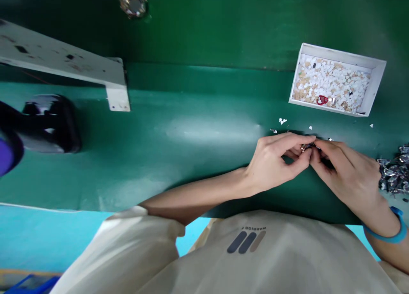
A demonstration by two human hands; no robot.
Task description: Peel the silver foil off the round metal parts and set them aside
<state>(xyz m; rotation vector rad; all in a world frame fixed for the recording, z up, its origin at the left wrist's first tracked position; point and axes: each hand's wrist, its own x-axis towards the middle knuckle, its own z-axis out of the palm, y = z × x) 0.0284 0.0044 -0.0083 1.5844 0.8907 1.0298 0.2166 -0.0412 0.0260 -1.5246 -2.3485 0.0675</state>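
Observation:
Between the fingertips of both hands is a small metallic part [306, 147], mostly covered by the fingers, so its exact kind is unclear. My left hand [277, 158] pinches it from the left with thumb and forefinger. From the right, my right hand [349, 168] closes thumb and forefinger on the same piece, the fingertips of the two hands nearly touching. Just beyond the hands lie small white bits [282, 121] on the green table mat [198, 153]. Near my right wrist is a pile of shiny metallic parts [394, 174].
A white box [338, 51] of small white and tan pieces, with a red item [322, 99] among them, stands beyond the hands. On the left are a white metal bracket [115, 81] and a black stand [54, 123]. A round metallic object [133, 3] lies at the far left.

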